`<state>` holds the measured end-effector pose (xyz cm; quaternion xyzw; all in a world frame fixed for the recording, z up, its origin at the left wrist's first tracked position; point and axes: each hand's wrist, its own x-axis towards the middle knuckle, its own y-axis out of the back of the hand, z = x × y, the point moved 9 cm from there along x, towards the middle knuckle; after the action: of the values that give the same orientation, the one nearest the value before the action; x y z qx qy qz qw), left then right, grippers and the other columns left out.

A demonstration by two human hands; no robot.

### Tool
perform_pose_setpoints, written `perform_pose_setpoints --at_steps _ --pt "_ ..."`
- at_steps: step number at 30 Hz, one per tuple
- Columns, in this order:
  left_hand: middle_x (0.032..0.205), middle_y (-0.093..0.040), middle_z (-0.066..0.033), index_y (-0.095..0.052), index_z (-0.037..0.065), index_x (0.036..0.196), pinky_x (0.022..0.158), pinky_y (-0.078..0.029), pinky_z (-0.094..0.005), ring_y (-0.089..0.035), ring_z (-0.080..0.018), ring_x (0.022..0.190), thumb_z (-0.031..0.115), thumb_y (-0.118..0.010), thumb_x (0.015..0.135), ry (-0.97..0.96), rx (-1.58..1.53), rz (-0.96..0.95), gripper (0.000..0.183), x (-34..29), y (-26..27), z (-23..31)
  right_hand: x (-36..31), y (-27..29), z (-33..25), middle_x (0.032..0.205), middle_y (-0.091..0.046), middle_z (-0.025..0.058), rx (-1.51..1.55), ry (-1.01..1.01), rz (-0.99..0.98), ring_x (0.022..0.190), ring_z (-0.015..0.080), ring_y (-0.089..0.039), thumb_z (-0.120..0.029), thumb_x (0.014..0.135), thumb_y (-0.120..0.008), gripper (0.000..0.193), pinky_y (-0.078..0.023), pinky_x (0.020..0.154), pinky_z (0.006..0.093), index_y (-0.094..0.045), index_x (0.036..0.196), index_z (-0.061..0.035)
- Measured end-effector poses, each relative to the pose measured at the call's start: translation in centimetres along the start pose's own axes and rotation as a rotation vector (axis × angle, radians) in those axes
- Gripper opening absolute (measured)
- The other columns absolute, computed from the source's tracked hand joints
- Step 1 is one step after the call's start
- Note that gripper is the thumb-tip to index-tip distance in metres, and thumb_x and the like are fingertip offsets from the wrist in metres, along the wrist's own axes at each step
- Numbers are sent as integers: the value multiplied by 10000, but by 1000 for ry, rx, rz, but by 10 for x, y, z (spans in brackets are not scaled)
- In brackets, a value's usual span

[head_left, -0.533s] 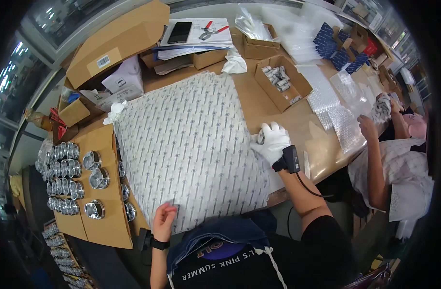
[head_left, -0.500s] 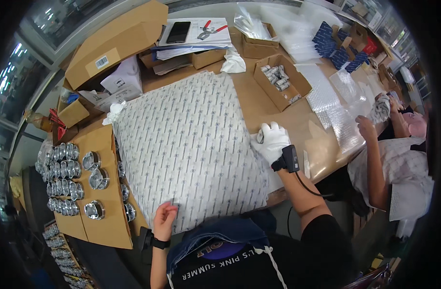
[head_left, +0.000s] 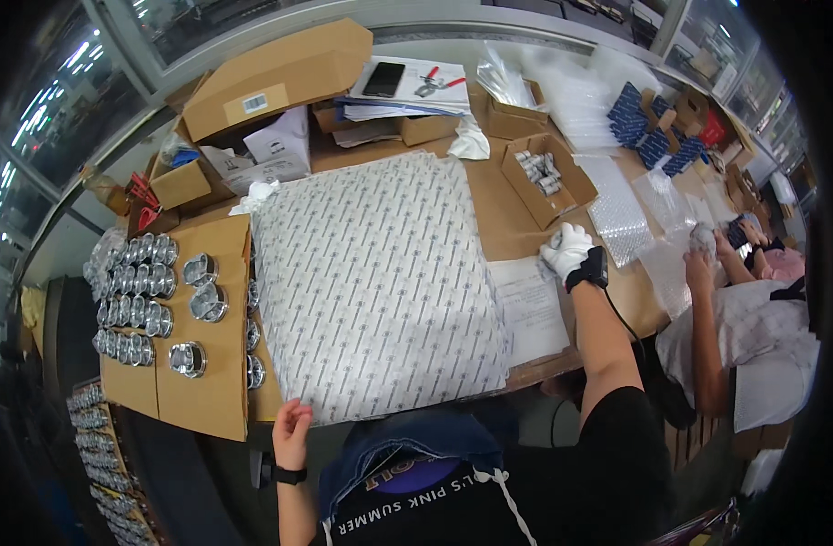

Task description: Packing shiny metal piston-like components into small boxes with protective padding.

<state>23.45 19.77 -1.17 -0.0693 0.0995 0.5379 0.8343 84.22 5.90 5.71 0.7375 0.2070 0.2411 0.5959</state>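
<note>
The large stack of white sheets [head_left: 380,291] with a repeated dark print covers the middle of the bench. My bare left hand [head_left: 291,437] is just off its front left corner, fingers loosely bent and nothing seen in them. To the right of the stack, my white-gloved right hand [head_left: 567,253] is closed, fingers curled round what looks like a small grey metal cylinder, mostly hidden by the glove. It is over the upper right corner of a printed paper sheet [head_left: 530,314]. Just beyond it stands an open cardboard box [head_left: 575,188] with several small metal cylinders [head_left: 539,171].
Metal pistons [head_left: 187,358] stand in rows on cardboard [head_left: 214,400] at the left. Behind are a large carton [head_left: 275,77], papers with a phone [head_left: 383,79] and red-handled pliers [head_left: 439,84]. Bubble wrap [head_left: 616,214] and blue boxes [head_left: 630,114] lie right, where another person [head_left: 707,309] works.
My right hand has moved right and away from the stack's edge toward the box, uncovering the printed sheet. My left hand has drawn off the stack's front corner. The whole view has shifted.
</note>
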Motion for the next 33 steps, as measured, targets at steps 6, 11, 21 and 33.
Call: perform_pose_setpoints --at_steps 6,11,21,33 --pt "982 -597 -65 -479 15 1165 820 -429 -244 -548 -118 897 11 -569 842 47 3 106 336 -48 2 -4 4 13 -2 1041 -555 179 -234 159 63 992 342 -529 -433 540 -774 741 -439 850 387 -520 1121 -50" --pt "974 -596 -64 -478 14 1173 819 -436 -246 -548 -116 895 14 -574 839 94 8 183 348 -92 3 -13 -7 62 38 1292 -441 199 839 -48 207 1189 289 -431 -318 745 -700 695 -314 1007 347 -402 1284 4" --pt "1022 -587 -75 -489 42 1182 826 -466 -265 -555 -130 939 39 -598 831 121 32 162 368 -134 22 -30 -121 113 -17 1141 -542 94 1313 -23 49 1035 156 -505 -216 913 -508 376 -406 865 265 -489 1214 8" --pt "1091 -569 -91 -483 48 1197 903 -435 -315 -540 -169 1041 189 -617 836 133 124 582 410 -391 188 -104 -466 211 -401 821 -556 115 1214 1462 -399 724 183 -513 20 719 -474 304 -419 634 294 -565 1008 -3"
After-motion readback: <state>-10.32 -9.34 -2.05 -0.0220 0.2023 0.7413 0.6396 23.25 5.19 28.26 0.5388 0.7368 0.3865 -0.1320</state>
